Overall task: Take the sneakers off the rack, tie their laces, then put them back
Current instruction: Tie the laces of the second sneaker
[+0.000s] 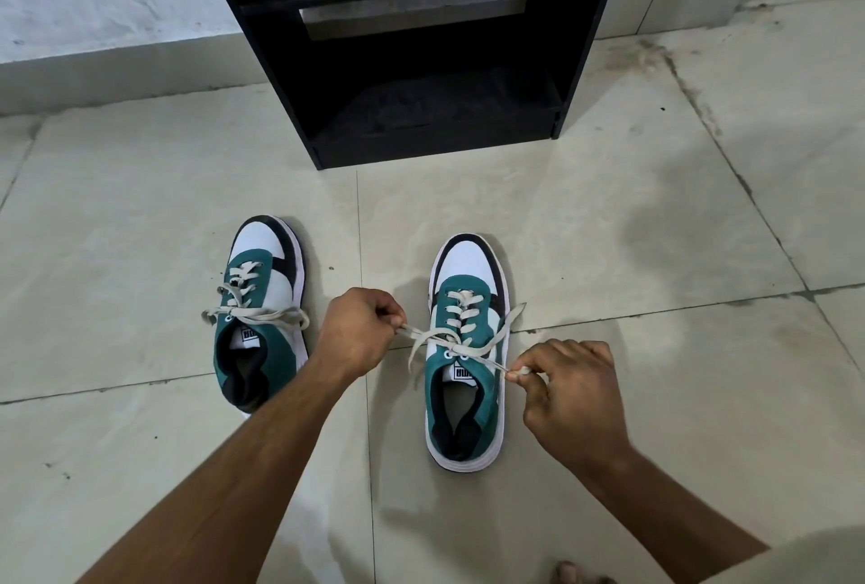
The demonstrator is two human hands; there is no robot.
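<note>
Two green, white and black sneakers stand on the tiled floor, toes pointing at the rack. The left sneaker [262, 307] carries a tied bow across its tongue. The right sneaker [468, 349] has its white laces [451, 340] crossed over the tongue and pulled outward. My left hand [358, 333] pinches one lace end to the left of that shoe. My right hand [568, 396] pinches the other lace end at the shoe's right side, near the collar.
A black shoe rack [580, 45] stands against the white wall straight ahead, and its visible shelves hold nothing. Beige floor tiles [140, 218] with dark grout lines spread all around. A bare toe [568, 574] shows at the bottom edge.
</note>
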